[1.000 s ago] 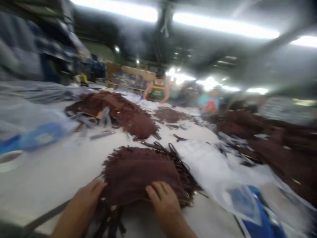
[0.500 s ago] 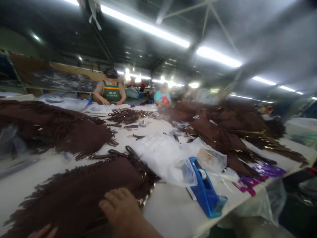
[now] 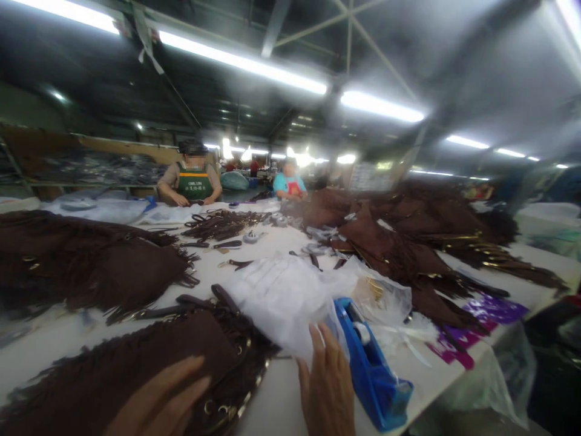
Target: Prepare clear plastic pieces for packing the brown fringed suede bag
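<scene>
A dark brown fringed bag (image 3: 181, 339) lies on the white table in front of me, with straps and gold-coloured metal rings along its right edge. Over its lower part is my left hand (image 3: 158, 402), fingers stretched and apart; whether they touch the bag I cannot tell. My right hand (image 3: 329, 384) is open just left of a blue tape dispenser (image 3: 374, 369). Its fingertips reach the near edge of a heap of white, translucent plastic bags (image 3: 276, 297), and contact is unclear. Neither hand holds anything I can see.
Brown fringed bags are piled at the left (image 3: 131, 266) and the right (image 3: 390, 242). Dark straps (image 3: 218, 225) lie mid-table, near a metal tool (image 3: 250, 237). Purple packaging (image 3: 488, 318) sits by the right edge. A person in a green apron (image 3: 193, 181) stands across the table.
My right hand has left the fringed bag and moved right, up to the plastic bags and tape dispenser. My left hand has come further into view over the fringed bag. The view has shifted slightly.
</scene>
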Demonstrator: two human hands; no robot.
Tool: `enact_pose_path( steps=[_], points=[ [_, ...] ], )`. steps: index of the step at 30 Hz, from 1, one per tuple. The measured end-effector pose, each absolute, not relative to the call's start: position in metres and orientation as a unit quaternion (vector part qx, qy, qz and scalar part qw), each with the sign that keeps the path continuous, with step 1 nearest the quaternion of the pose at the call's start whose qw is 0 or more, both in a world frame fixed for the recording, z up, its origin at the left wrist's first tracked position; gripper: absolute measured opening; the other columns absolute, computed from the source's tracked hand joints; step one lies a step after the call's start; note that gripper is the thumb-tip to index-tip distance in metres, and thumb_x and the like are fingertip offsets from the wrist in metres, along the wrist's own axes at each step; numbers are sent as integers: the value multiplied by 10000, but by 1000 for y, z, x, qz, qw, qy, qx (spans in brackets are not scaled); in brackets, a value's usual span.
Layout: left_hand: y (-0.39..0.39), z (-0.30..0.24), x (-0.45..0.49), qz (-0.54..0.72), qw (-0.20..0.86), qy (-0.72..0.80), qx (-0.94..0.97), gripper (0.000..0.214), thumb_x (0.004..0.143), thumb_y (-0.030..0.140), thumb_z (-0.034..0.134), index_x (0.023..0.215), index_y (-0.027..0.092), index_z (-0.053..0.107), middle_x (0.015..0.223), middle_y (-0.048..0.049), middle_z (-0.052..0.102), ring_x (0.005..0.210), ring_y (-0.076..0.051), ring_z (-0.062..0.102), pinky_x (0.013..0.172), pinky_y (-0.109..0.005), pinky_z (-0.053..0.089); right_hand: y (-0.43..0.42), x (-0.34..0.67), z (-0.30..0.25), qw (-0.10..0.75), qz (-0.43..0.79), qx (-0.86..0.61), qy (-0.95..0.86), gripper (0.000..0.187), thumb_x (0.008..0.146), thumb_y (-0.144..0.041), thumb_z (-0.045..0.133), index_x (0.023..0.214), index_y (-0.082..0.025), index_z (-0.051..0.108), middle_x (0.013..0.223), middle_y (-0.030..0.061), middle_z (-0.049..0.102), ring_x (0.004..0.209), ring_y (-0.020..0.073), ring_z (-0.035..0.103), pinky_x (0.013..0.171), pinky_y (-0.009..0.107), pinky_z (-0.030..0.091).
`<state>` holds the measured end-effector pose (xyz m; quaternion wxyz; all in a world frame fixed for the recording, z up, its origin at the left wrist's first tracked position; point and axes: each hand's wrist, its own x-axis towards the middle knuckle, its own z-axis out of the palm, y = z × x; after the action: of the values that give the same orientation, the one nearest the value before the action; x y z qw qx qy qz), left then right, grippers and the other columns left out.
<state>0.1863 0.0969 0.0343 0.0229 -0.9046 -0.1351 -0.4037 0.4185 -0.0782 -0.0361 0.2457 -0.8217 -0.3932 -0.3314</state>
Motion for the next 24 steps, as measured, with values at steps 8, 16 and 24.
enact_pose_path(
  steps=[8, 16, 24],
  points=[
    [51, 61, 333, -244, -129, -177, -945, 596, 928, 464, 487, 1408, 132, 369, 1445, -131, 464, 1347, -235, 416, 1125, -369, 367, -68, 429, -34, 245, -210, -838, -440, 318, 835, 32, 431, 1012, -127, 643, 788, 99, 685, 721, 255, 647, 622, 350, 491],
    [98, 62, 391, -158, -78, -257, -950, 114, 869, 170, 522, 894, 155, 633, 888, -115, 715, 881, -263, 671, 754, -331, 479, -28, 409, -5, 290, -130, -798, -512, 223, 807, 12, 524, 819, -184, 630, 780, 52, 688, 736, 221, 641, 627, 285, 461],
    [101, 88, 364, -258, -79, -264, -926, 166, 946, 149, 370, 962, 232, 512, 825, -12, 681, 791, -207, 657, 641, -294, 385, -60, 481, 49, 294, 36, -763, -575, 306, 1013, -193, 335, 1114, -209, 623, 955, 21, 745, 872, 131, 696, 736, 213, 521]
  ],
)
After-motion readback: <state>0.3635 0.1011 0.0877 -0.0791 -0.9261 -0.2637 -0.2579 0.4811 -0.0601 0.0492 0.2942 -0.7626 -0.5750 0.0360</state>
